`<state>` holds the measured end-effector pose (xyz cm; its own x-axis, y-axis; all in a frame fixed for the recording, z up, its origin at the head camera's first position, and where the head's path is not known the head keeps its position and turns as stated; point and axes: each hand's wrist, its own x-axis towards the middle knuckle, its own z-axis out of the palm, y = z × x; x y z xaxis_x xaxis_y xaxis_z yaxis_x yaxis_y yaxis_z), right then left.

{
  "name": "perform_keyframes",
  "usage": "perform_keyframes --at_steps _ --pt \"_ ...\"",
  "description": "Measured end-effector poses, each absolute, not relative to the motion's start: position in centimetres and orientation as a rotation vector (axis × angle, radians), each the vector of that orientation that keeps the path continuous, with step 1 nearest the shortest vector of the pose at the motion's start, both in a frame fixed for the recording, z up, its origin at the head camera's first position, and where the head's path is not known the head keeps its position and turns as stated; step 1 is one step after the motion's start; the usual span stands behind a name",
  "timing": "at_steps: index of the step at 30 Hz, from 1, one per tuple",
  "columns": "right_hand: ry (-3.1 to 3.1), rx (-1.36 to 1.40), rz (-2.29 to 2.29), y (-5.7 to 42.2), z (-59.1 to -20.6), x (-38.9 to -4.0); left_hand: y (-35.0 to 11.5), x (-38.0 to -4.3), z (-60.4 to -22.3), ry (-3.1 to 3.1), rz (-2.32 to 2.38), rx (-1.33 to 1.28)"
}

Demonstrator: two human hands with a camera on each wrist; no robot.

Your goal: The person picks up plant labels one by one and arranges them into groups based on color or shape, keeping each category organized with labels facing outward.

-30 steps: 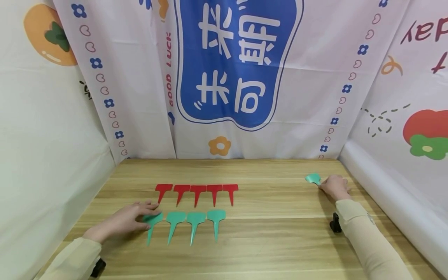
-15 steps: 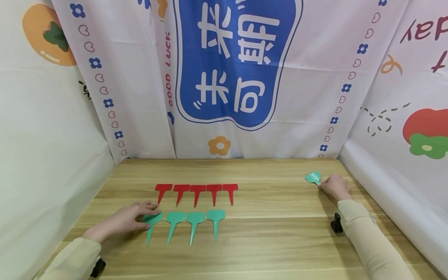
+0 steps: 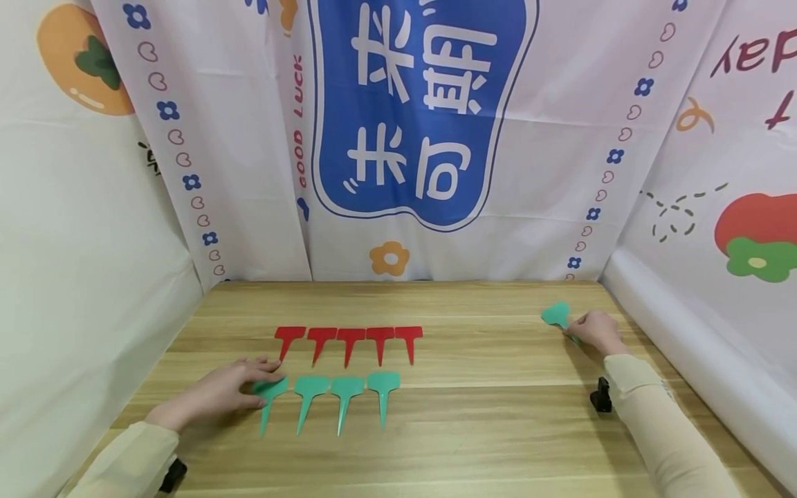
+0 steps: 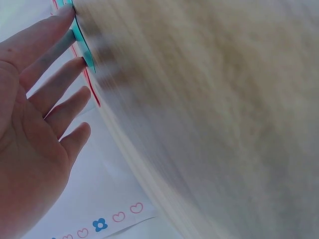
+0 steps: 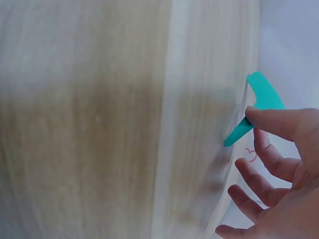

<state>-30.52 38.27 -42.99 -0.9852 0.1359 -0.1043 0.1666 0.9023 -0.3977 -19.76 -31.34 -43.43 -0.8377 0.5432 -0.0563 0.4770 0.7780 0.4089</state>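
My right hand pinches a green T-shaped plant label by its stem, thumb against fingertips, at the right of the table. In the right wrist view this label is tilted, its pointed tip towards the wood. At the left, my left hand rests its extended fingertips on the head of another green plant label, partly covering it. To the right of that one lie further green labels in a row. Behind them runs a row of several red plant labels, stems pointing towards me.
The wooden table meets a printed white cloth backdrop at its far edge. More white cloth hangs at the left side, and a cloth-covered wall borders the right.
The green label in my right hand has tilted up a little, and its stem now shows below my fingers. My left hand and the rows stay as they were.
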Motion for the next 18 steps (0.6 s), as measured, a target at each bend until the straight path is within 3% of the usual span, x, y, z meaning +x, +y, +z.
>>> perform_keyframes --at_steps 18 --pt "3.063 0.067 -0.694 38.06 -42.84 -30.06 -31.40 -19.81 -43.75 2.808 0.568 0.792"
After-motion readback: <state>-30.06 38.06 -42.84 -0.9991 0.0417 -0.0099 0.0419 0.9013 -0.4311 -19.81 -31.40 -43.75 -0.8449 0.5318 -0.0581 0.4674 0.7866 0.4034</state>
